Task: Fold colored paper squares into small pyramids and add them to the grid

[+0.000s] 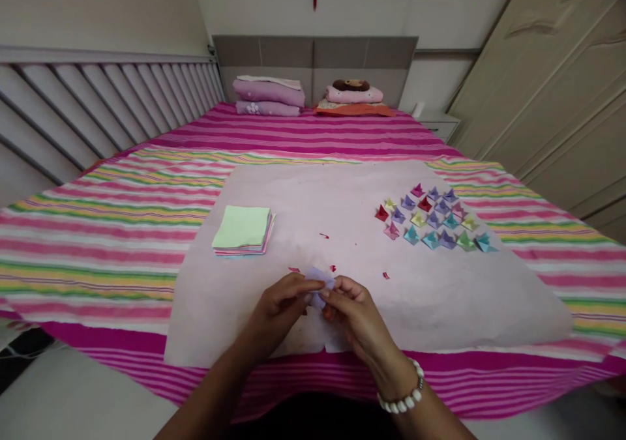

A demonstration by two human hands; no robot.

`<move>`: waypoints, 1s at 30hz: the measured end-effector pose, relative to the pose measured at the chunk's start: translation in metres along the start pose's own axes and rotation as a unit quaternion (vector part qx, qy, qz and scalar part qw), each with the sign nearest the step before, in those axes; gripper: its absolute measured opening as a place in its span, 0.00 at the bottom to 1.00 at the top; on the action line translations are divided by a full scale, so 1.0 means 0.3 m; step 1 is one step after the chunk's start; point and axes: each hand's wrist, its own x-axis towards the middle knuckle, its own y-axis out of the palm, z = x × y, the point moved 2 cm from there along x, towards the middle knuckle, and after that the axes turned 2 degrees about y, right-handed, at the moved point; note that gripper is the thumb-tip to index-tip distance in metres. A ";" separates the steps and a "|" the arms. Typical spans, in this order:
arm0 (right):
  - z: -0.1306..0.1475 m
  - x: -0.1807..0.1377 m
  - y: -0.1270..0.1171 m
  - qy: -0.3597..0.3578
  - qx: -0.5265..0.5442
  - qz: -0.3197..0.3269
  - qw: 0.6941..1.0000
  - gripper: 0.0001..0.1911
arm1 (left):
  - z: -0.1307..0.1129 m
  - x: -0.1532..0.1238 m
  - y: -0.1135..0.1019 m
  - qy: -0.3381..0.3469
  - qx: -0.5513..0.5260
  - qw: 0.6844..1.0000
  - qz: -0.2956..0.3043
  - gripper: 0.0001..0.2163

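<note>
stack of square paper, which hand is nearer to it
Left. The left hand is to the right of the stack of square paper and closer to the person; the right hand is farther right. Both hold the lavender paper.

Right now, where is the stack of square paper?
In the head view, the stack of square paper lies on the left part of the pale sheet, beyond and left of the left hand.
</note>
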 end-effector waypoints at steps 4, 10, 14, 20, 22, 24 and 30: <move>-0.005 -0.003 -0.004 0.003 0.015 0.002 1.000 0.12 | -0.007 -0.004 -0.003 0.011 -0.016 0.999 0.033 0.13; 0.004 -0.019 0.001 0.007 0.026 0.047 0.999 0.07 | -0.040 -0.001 -0.006 0.022 -0.005 0.999 0.025 0.12; 0.009 -0.023 0.003 0.002 0.044 0.078 0.996 0.12 | -0.036 0.001 -0.003 0.014 0.005 1.000 -0.015 0.08; -0.005 -0.012 0.001 -0.018 -0.017 0.042 0.999 0.13 | -0.014 0.003 0.031 -0.047 -0.008 0.996 -0.076 0.06; -0.009 -0.010 -0.002 -0.042 -0.037 0.029 0.998 0.12 | -0.004 0.005 0.037 -0.091 -0.068 0.985 -0.132 0.12; -0.014 -0.008 -0.004 -0.061 -0.053 0.024 0.996 0.11 | 0.006 0.007 0.040 -0.130 -0.123 0.970 -0.162 0.18; -0.014 0.002 -0.015 -0.086 -0.068 0.000 0.994 0.10 | 0.006 0.013 0.030 -0.139 -0.157 0.964 -0.161 0.17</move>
